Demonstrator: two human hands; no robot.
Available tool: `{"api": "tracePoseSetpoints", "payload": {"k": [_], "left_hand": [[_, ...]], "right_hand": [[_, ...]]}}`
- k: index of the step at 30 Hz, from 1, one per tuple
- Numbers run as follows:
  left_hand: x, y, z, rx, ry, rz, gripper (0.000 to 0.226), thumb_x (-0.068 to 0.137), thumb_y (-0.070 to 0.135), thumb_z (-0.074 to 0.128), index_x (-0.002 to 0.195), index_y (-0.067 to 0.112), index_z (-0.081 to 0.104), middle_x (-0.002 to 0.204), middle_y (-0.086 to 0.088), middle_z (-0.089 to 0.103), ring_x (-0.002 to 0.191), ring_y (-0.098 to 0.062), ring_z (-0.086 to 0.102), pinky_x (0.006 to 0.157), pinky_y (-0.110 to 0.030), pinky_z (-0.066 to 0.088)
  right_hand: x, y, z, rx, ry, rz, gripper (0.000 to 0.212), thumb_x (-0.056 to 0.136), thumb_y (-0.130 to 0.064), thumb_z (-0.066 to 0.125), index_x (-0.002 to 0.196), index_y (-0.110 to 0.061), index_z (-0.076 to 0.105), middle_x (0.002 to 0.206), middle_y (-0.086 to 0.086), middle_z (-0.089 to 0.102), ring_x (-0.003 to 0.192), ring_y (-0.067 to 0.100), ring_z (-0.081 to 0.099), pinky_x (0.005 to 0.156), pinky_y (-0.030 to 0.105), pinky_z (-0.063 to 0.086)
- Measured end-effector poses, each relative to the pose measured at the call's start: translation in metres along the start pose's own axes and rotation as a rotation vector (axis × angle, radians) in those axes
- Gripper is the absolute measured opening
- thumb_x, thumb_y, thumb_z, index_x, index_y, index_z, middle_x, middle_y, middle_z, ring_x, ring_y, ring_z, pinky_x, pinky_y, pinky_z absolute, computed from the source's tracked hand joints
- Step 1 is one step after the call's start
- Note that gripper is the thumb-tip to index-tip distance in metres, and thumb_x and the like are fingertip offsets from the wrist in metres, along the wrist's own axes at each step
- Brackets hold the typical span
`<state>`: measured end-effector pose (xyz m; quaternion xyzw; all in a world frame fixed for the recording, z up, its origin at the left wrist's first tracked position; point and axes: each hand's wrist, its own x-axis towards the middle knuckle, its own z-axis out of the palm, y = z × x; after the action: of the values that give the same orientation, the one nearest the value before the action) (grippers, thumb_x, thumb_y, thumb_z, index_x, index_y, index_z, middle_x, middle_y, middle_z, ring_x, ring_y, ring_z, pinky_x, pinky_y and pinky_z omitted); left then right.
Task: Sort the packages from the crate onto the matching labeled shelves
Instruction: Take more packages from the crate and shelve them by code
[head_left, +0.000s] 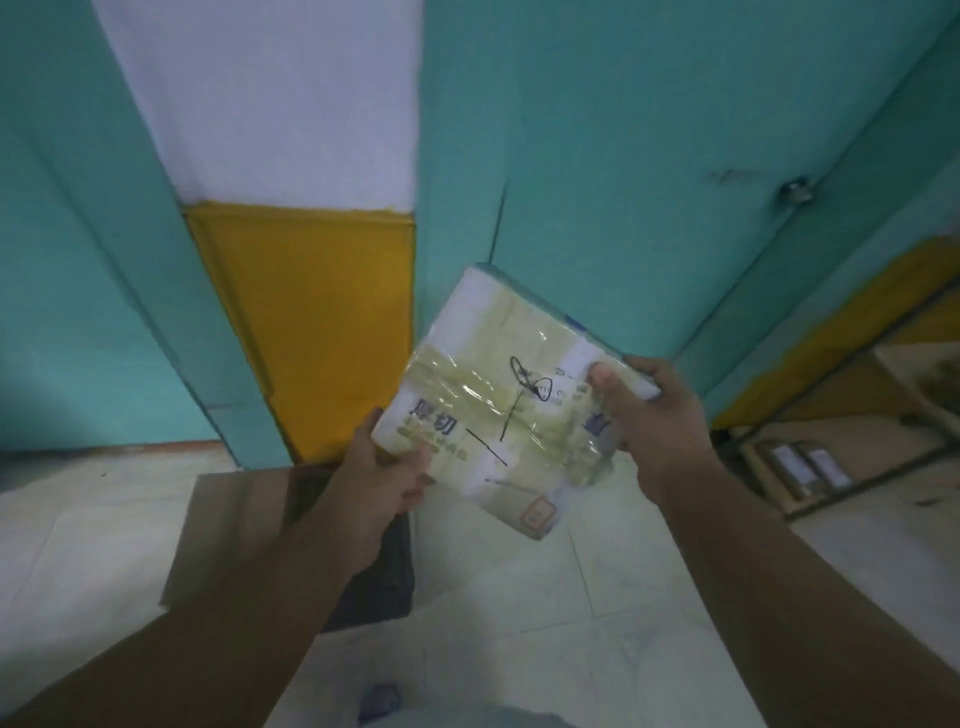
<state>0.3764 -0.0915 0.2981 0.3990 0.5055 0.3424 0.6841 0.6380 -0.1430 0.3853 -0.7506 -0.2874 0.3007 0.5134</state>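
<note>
Now one taped package (511, 395), gripped by left hand (387, 470) and right hand (647, 415).

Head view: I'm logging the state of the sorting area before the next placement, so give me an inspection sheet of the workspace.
Surface: pale tiled floor, scuffed.
Job's things: taped white package with pen marks and printed characters, held in the air; open cardboard box on the floor below it, contents not visible; low shelf at right with small parcels on it.
Clutter: a small blue object on the floor, too blurred to identify.
Grippers: left hand grips the package's lower left corner; right hand grips its right edge.
Cables: nothing seen.
Surroundings: teal wall with a white and yellow panel.
</note>
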Motion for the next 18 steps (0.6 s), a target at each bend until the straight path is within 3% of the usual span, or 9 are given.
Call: {"api": "tracePoseSetpoints", "payload": {"k": [2, 5, 8, 10, 12, 14, 16, 18], "left_hand": [[0.000, 0.002, 0.041, -0.038, -0.097, -0.006, 0.049, 0.089, 0.019, 0.072, 0.132, 0.030, 0.052, 0.119, -0.001, 0.072, 0.103, -0.020, 0.072, 0.091, -0.042, 0.056], [-0.005, -0.004, 0.119, 0.062, -0.254, -0.057, 0.049, 0.088, 0.020, 0.074, 0.130, 0.031, 0.052, 0.117, -0.004, 0.071, 0.102, -0.023, 0.072, 0.094, -0.044, 0.055], [-0.018, -0.021, 0.213, 0.124, -0.362, -0.080, 0.049, 0.087, 0.011, 0.074, 0.123, 0.034, 0.050, 0.116, -0.006, 0.067, 0.100, -0.028, 0.070, 0.082, -0.047, 0.060], [-0.027, -0.033, 0.275, 0.128, -0.348, -0.057, 0.041, 0.088, 0.005, 0.071, 0.112, 0.033, 0.054, 0.114, -0.006, 0.067, 0.095, -0.027, 0.071, 0.074, -0.048, 0.061], [-0.031, -0.050, 0.333, 0.199, -0.363, -0.005, 0.036, 0.089, 0.005, 0.070, 0.105, 0.033, 0.055, 0.112, -0.003, 0.068, 0.093, -0.025, 0.071, 0.076, -0.050, 0.061], [-0.034, -0.065, 0.386, 0.308, -0.422, 0.060, 0.038, 0.088, 0.007, 0.071, 0.107, 0.036, 0.056, 0.111, 0.003, 0.070, 0.096, -0.022, 0.070, 0.083, -0.053, 0.059], [-0.038, -0.079, 0.439, 0.439, -0.514, 0.144, 0.047, 0.087, 0.010, 0.074, 0.119, 0.040, 0.056, 0.111, 0.013, 0.071, 0.100, -0.015, 0.069, 0.090, -0.051, 0.056], [-0.044, -0.091, 0.488, 0.590, -0.613, 0.212, 0.057, 0.087, 0.015, 0.074, 0.132, 0.040, 0.051, 0.112, 0.017, 0.070, 0.099, -0.009, 0.068, 0.087, -0.038, 0.058]], "right_hand": [[-0.004, 0.009, -0.040, 0.084, 0.087, 0.040, 0.052, 0.066, -0.056, 0.085, 0.106, -0.027, 0.066, 0.093, 0.011, 0.073, 0.072, 0.021, 0.074, 0.070, 0.056, 0.061], [-0.007, 0.034, -0.105, 0.274, 0.226, 0.123, 0.044, 0.081, -0.044, 0.079, 0.110, -0.016, 0.064, 0.097, 0.011, 0.072, 0.079, 0.024, 0.074, 0.069, 0.051, 0.062], [-0.009, 0.063, -0.180, 0.395, 0.261, 0.180, 0.044, 0.085, -0.043, 0.076, 0.113, -0.012, 0.064, 0.103, 0.013, 0.073, 0.091, 0.033, 0.073, 0.071, 0.050, 0.061], [-0.008, 0.082, -0.238, 0.271, 0.288, 0.188, 0.037, 0.083, -0.049, 0.075, 0.103, -0.019, 0.069, 0.098, 0.007, 0.075, 0.088, 0.028, 0.074, 0.073, 0.049, 0.062], [-0.009, 0.098, -0.302, 0.098, 0.325, 0.171, 0.029, 0.082, -0.050, 0.074, 0.092, -0.023, 0.072, 0.090, 0.001, 0.075, 0.080, 0.017, 0.073, 0.065, 0.036, 0.056], [-0.009, 0.111, -0.366, -0.023, 0.364, 0.160, 0.029, 0.080, -0.050, 0.077, 0.098, -0.028, 0.072, 0.102, 0.001, 0.074, 0.090, 0.017, 0.070, 0.070, 0.032, 0.055], [-0.005, 0.117, -0.427, -0.096, 0.370, 0.110, 0.047, 0.077, -0.048, 0.081, 0.119, -0.041, 0.061, 0.122, -0.005, 0.065, 0.107, 0.019, 0.065, 0.084, 0.040, 0.058], [0.001, 0.118, -0.476, -0.168, 0.365, 0.073, 0.086, 0.074, -0.041, 0.085, 0.144, -0.045, 0.036, 0.132, -0.011, 0.057, 0.107, 0.014, 0.063, 0.085, 0.039, 0.057]]}}
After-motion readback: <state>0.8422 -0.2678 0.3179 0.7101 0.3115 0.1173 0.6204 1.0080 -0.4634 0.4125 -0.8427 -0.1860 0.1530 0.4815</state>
